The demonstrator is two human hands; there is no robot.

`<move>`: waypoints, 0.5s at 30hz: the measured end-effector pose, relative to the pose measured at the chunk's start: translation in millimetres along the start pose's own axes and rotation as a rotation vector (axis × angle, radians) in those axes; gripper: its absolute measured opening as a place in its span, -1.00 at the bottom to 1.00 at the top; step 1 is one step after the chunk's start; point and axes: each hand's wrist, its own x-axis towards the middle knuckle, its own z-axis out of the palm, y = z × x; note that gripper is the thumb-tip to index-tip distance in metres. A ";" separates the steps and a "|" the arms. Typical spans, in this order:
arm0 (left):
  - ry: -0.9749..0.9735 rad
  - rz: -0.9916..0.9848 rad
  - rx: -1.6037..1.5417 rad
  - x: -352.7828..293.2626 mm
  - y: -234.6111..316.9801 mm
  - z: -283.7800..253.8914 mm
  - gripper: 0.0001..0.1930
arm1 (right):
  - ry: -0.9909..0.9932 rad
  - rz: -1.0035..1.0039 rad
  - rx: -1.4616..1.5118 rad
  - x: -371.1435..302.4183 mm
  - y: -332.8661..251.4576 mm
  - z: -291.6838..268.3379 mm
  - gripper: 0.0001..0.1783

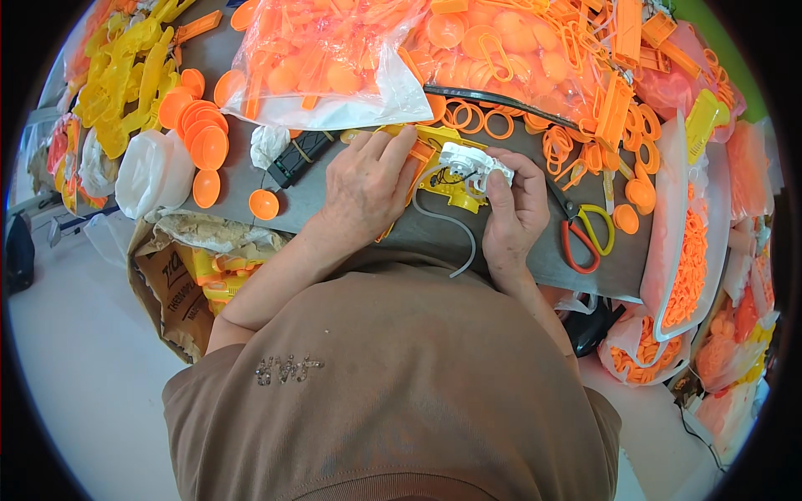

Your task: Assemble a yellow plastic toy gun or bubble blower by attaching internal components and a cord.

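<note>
In front of me at the table edge, my right hand (514,213) pinches a small white plastic mechanism (468,160) with dark wires between thumb and fingers. A thin translucent tube (447,219) curves down from that mechanism toward my shirt. My left hand (368,179) is closed over an orange plastic part (422,154) at the left of the mechanism; its fingertips are partly hidden. Under and behind the mechanism lies a yellow plastic housing (455,197), partly covered by it. Scissors (585,238) with one red and one yellow-green handle lie right of my right hand.
Bags of orange parts (334,63) fill the far side. Orange cups (207,148), a black block (301,157) and a white plastic bag (154,175) lie left. Orange rings (687,267) fill a tray at right. A brown paper sack (171,288) stands below the table's left edge.
</note>
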 end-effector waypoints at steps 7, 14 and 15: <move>0.012 -0.002 -0.043 -3.0 -6.6 -0.7 -0.68 | -0.005 -0.002 0.002 -0.3 0.4 -0.3 -0.80; 0.031 -0.038 -0.072 1.2 -5.9 -0.8 -0.68 | -0.017 0.004 0.042 0.4 1.1 -0.7 -0.78; 0.029 -0.038 -0.071 1.1 -6.3 -0.8 -0.68 | -0.019 0.004 0.058 0.5 1.6 -1.0 -0.75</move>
